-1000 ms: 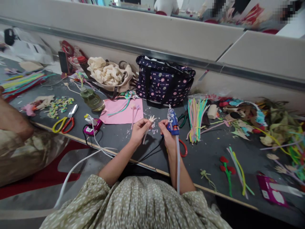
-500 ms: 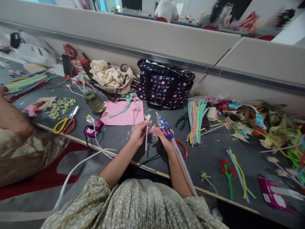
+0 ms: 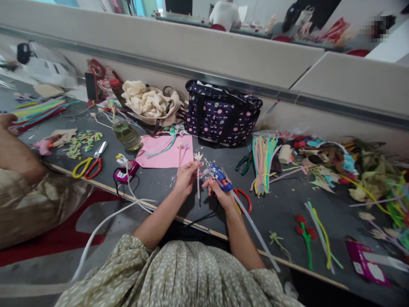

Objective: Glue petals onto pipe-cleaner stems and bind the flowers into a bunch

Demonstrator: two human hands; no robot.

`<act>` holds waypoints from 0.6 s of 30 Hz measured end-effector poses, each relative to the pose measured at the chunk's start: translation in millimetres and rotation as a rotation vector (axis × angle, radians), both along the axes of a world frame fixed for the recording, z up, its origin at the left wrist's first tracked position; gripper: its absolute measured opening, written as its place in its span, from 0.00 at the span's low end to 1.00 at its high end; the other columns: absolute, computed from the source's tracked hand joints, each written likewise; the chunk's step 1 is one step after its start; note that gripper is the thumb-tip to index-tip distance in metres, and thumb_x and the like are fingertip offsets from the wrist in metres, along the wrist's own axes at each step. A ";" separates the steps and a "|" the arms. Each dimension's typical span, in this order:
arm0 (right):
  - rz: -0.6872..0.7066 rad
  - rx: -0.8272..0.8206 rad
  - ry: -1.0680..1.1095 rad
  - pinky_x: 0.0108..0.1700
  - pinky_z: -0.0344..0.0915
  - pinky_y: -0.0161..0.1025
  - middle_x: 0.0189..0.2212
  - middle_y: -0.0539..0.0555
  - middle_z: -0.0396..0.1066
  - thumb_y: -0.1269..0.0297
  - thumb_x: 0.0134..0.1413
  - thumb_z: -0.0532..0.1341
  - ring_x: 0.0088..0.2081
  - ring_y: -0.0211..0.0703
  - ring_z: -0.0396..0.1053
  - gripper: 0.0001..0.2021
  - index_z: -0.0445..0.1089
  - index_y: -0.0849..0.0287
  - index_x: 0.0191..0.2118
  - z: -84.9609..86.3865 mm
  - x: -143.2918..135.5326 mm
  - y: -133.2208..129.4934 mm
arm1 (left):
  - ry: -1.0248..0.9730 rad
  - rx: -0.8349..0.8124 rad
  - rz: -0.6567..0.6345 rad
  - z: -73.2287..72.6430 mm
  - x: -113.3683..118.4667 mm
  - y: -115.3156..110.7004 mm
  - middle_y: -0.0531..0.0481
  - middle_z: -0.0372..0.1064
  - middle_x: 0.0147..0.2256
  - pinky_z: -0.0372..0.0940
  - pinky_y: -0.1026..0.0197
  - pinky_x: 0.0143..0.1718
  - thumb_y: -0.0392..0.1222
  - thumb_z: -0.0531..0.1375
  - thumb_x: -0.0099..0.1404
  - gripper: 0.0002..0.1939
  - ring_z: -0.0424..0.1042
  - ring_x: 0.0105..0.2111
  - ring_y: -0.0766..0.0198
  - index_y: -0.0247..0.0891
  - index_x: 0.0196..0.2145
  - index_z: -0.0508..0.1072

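Observation:
Between thumb and fingers, my left hand (image 3: 187, 175) pinches a small pipe-cleaner flower (image 3: 198, 157) with a pale head and a lilac stem hanging below. My right hand (image 3: 220, 189) is wrapped round a blue hot glue gun (image 3: 220, 175), whose nozzle points up and left toward the flower, apart from it. A long clear glue stick (image 3: 255, 228) trails from the gun's back end. Behind my left hand, more lilac stems lie on a pink sheet (image 3: 159, 158). Scissors with red handles (image 3: 246, 201) lie partly hidden by the gun and glue stick.
A navy patterned bag (image 3: 220, 113) stands at the back. Right of my hands lie green-handled pliers (image 3: 244, 164) and a bundle of pipe cleaners (image 3: 264, 166). At left are a glass bottle (image 3: 127, 135), scissors (image 3: 92, 162), a white cable (image 3: 105, 217) and another person's arm (image 3: 22, 153).
The glue gun's nozzle has tipped lower and its back end has swung right with the glue stick. My right fingers have drawn away from the flower stem.

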State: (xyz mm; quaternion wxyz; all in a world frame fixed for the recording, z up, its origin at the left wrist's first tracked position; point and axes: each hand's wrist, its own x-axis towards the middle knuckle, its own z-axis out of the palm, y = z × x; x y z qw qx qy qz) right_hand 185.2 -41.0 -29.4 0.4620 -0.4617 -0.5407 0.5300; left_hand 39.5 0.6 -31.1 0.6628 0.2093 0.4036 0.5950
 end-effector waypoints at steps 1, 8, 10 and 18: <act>-0.042 0.002 0.009 0.25 0.62 0.35 0.18 0.49 0.67 0.45 0.52 0.61 0.19 0.36 0.64 0.19 0.74 0.57 0.28 -1.4 -0.7 0.8 | 0.012 0.015 0.013 0.4 0.3 0.0 0.51 0.72 0.29 0.66 0.67 0.27 0.47 0.73 0.44 0.17 0.66 0.24 0.72 0.33 0.28 0.76; -0.289 -0.007 0.203 0.26 0.62 0.33 0.36 0.50 0.75 0.57 0.45 0.68 0.24 0.32 0.64 0.12 0.67 0.57 0.31 -15.4 -13.5 8.4 | 0.114 0.153 0.095 4.6 7.4 -3.4 0.52 0.72 0.27 0.62 0.67 0.34 0.45 0.72 0.48 0.13 0.67 0.27 0.71 0.34 0.27 0.76; -0.266 0.004 0.229 0.28 0.63 0.33 0.38 0.50 0.75 0.58 0.46 0.68 0.24 0.31 0.63 0.12 0.66 0.57 0.32 -18.2 -17.6 9.7 | 0.138 0.191 0.110 4.6 9.9 -5.0 0.52 0.72 0.27 0.61 0.67 0.36 0.44 0.71 0.49 0.12 0.67 0.29 0.70 0.35 0.27 0.77; -0.287 -0.010 0.271 0.26 0.62 0.34 0.24 0.46 0.68 0.58 0.43 0.70 0.22 0.33 0.62 0.14 0.67 0.58 0.31 -28.8 -32.6 14.1 | 0.105 0.236 0.077 5.9 15.2 -10.6 0.53 0.70 0.28 0.62 0.65 0.34 0.44 0.71 0.50 0.11 0.68 0.29 0.69 0.36 0.27 0.75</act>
